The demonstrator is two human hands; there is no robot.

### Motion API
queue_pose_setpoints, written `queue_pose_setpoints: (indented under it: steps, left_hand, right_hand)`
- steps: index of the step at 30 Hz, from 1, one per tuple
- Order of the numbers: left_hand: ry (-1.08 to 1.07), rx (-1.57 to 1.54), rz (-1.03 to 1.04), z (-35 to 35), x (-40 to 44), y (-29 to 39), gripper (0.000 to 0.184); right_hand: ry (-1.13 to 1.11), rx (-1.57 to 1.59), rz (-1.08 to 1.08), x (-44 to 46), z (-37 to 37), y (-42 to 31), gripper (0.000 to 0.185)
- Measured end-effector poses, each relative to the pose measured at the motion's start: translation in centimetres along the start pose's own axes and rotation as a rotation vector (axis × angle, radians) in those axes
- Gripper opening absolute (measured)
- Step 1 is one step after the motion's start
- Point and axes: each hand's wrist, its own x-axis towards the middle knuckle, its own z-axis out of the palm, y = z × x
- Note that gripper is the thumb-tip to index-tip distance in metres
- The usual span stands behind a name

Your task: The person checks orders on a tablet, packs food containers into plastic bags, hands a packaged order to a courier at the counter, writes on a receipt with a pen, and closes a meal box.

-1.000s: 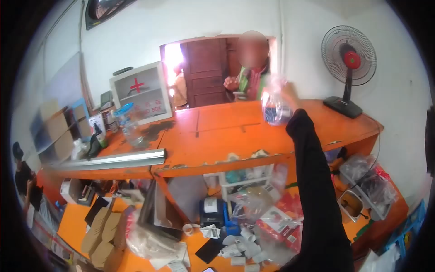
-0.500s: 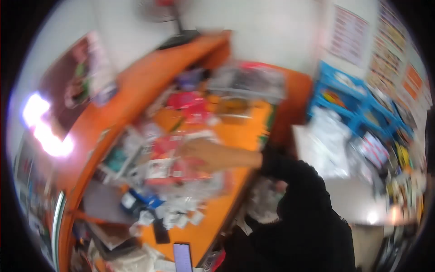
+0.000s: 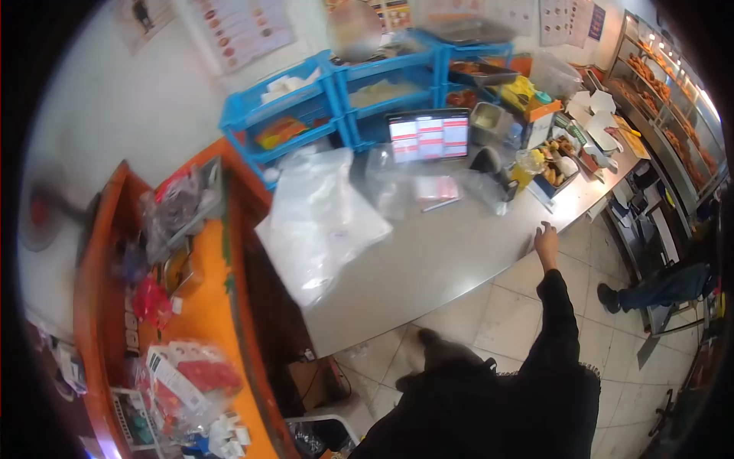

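My right hand (image 3: 546, 243) is stretched out at the front edge of the grey metal table (image 3: 428, 268). Its fingers look slightly apart and nothing shows in them. Just beyond it lies a white sheet-like piece (image 3: 544, 199), beside a box of bottles and packets (image 3: 556, 161). A clear plastic bag (image 3: 485, 190) and a red-and-white pack (image 3: 437, 188) rest farther left on the metal. Behind them a tablet (image 3: 430, 136) stands with its screen lit. White plastic bags (image 3: 325, 218) cover the table's left end. My left hand is out of view.
Blue stacked racks (image 3: 340, 96) line the wall. On the left, an orange counter (image 3: 210, 264) bears bagged red packets (image 3: 202, 375). A lit food display case (image 3: 669, 107) stands at far right. Another person's leg (image 3: 665, 291) and shoe are on the tiled floor.
The view has swung right, from the orange counter to the metal table. Earlier, one hand reached over the red packets; now my right hand is by the metal table's edge.
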Motion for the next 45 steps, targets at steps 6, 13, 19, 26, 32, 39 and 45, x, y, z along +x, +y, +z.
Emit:
queue_pose_setpoints:
  steps: [6, 13, 19, 26, 32, 39, 45]
  left_hand:
    - [-0.846, -0.644, -0.031, 3.0, -16.7, 23.1, 0.024]
    - [-2.051, -1.175, 0.216, 3.7, -38.6, 55.8, 0.025]
    - [-2.352, -1.170, -0.433, 1.7, -52.8, 68.1, 0.037]
    - [-1.961, -1.147, 0.018, 2.9, -55.1, 66.8, 0.030]
    - [-2.142, -1.056, 0.152, 0.7, -51.7, 65.1, 0.028]
    - [-2.129, -1.156, 0.182, -1.4, -45.2, 57.1, 0.035]
    - [-2.040, -0.998, 0.283, 0.4, -42.8, 58.5, 0.044]
  right_hand:
    - [-0.046, -0.171, -0.134, 11.3, 3.4, 2.1, 0.038]
    - [-0.175, 0.002, -0.616, 14.3, 3.1, 4.1, 0.018]
    - [-0.492, 0.142, -0.627, 13.7, -0.4, 4.6, 0.016]
    - [-0.706, 0.400, -0.448, 14.0, -4.0, 6.2, 0.036]
    - [-0.513, 0.921, -0.103, 16.9, 0.2, 0.5, 0.080]
    - [-0.122, 0.385, -0.450, 18.2, -0.2, -0.5, 0.052]
    - [0.010, -0.009, -0.347, 18.0, 1.0, 7.5, 0.029]
